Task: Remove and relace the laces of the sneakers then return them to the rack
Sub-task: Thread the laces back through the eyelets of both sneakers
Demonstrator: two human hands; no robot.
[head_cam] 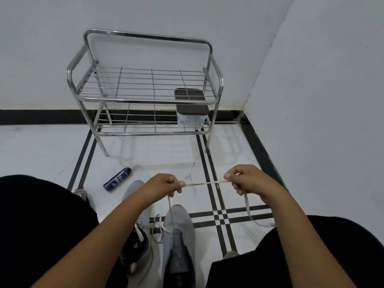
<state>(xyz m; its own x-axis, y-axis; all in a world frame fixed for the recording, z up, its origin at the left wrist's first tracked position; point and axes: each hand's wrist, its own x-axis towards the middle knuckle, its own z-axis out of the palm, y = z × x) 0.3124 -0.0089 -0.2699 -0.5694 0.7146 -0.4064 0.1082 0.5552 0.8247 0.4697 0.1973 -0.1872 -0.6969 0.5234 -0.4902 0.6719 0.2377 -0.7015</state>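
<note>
Head view, nearest first: at six o'clock, between the person's dark-clad knees, two pale grey fabric sneakers stand side by side on the white tiled floor, toes pointing away. The right sneaker (179, 233) has bare eyelets except near the toe, where one run of the flat off-white shoelace (204, 183) rises to the hands. The left sneaker (136, 221) is partly hidden under the left forearm, with a second loose lace (155, 227) lying slack across it and onto the floor.

Above the shoes, the left hand (164, 185) pinches the lace between thumb and curled fingers, and the right hand (245, 180) pinches it likewise, so a short stretch runs taut and flat between them. The free tail drops from the right hand toward four o'clock and ends on the floor.

I judge the lace light, limp and prone to twisting, so it is best taken close to its stiff tip for threading. The sneakers look light and soft-sided, best lifted by the heel collar.

At ten o'clock from the hands, a dark blue spray can (117, 179) lies on its side. At twelve o'clock, against the wall, stands the two-tier chrome wire rack (145, 99), its lower shelf holding a clear box with a brown lid (191, 110).
</note>
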